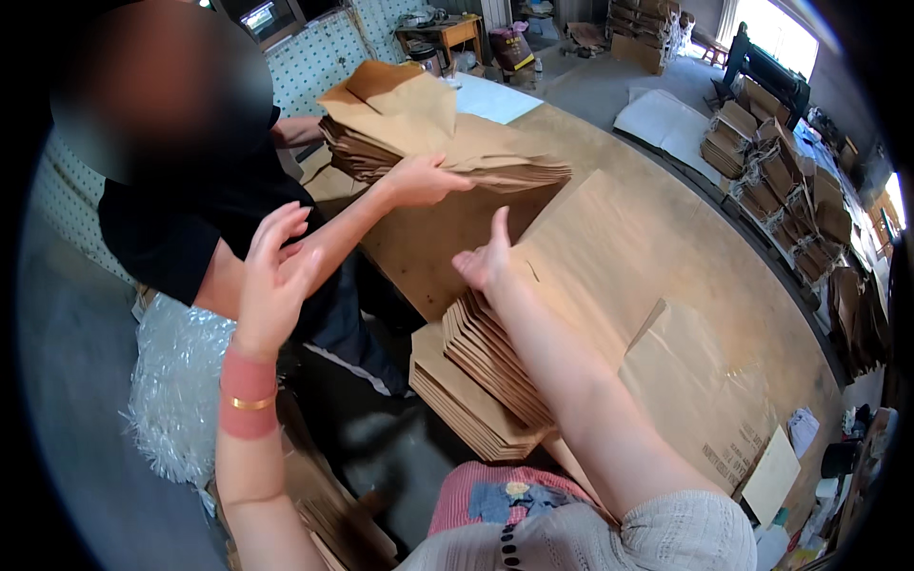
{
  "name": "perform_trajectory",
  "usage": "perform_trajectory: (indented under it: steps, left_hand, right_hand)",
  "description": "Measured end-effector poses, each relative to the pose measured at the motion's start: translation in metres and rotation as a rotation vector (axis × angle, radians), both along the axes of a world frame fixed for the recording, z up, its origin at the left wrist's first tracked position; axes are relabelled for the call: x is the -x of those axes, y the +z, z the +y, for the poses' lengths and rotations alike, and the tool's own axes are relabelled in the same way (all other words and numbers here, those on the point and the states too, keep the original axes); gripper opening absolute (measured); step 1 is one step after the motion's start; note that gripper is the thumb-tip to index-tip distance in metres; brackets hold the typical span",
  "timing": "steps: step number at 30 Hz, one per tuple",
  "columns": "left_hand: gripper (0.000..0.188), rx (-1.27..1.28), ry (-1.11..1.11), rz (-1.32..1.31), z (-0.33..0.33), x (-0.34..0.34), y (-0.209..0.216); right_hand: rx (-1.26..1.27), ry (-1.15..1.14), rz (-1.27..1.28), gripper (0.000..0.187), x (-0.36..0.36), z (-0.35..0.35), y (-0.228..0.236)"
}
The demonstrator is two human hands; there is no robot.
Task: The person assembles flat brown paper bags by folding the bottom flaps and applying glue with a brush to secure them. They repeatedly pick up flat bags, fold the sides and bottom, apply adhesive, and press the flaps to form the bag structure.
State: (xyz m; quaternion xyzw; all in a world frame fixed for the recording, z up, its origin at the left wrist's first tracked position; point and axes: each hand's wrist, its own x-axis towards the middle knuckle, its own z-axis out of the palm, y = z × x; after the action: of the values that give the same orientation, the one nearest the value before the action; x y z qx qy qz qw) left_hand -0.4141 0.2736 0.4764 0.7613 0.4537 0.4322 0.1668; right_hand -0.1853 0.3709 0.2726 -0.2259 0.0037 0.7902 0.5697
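My left hand [276, 281] is raised in the air at the left, its fingers apart and nothing in them. My right hand [488, 257] reaches out over the table, thumb up and palm turned inward, holding nothing. Just below it, and partly covered by my forearm, lies a stack of folded brown paper bags [490, 357]. A second layer of paper bags [466, 404] sticks out beneath, toward me. Across from me a co-worker's hands grip a thick bundle of brown paper bags [400, 119] above the table, apart from both my hands.
A large brown sheet [609, 247] and a printed paper bag [700, 390] lie on the wooden table [790, 305]. Clear plastic strands [176, 390] bulge at the left. Bundled paper bags [785, 200] line the far right. A small wooden desk [443, 36] stands at the back.
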Motion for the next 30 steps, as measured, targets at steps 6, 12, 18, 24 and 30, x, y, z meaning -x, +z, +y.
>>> perform_trajectory:
  steps: [6, 12, 18, 24, 30]
  left_hand:
    - [0.039, -0.096, -0.008, 0.209, -0.105, 0.002, -0.007]
    - [0.044, -0.361, 0.163, 0.011, -0.156, 0.013, -0.006]
    - [0.035, -0.618, 0.288, -0.175, -0.130, -0.009, 0.090]
    - [0.039, -0.221, 0.000, 0.230, -0.103, -0.085, 0.082]
    - [0.045, 0.431, -0.276, 0.908, -0.017, -0.173, 0.084]
  right_hand:
    - [-0.072, -0.248, 0.049, 0.129, -0.149, 0.040, 0.044]
    - [-0.301, -0.138, -0.266, 0.100, -0.210, -0.012, 0.155]
    - [-0.072, -0.395, -0.463, 0.040, -0.210, -0.146, 0.151]
    - [-0.075, -0.535, -0.444, 0.053, -0.198, -0.285, 0.032]
    - [0.107, -0.433, -0.346, 0.062, -0.169, -0.355, -0.113]
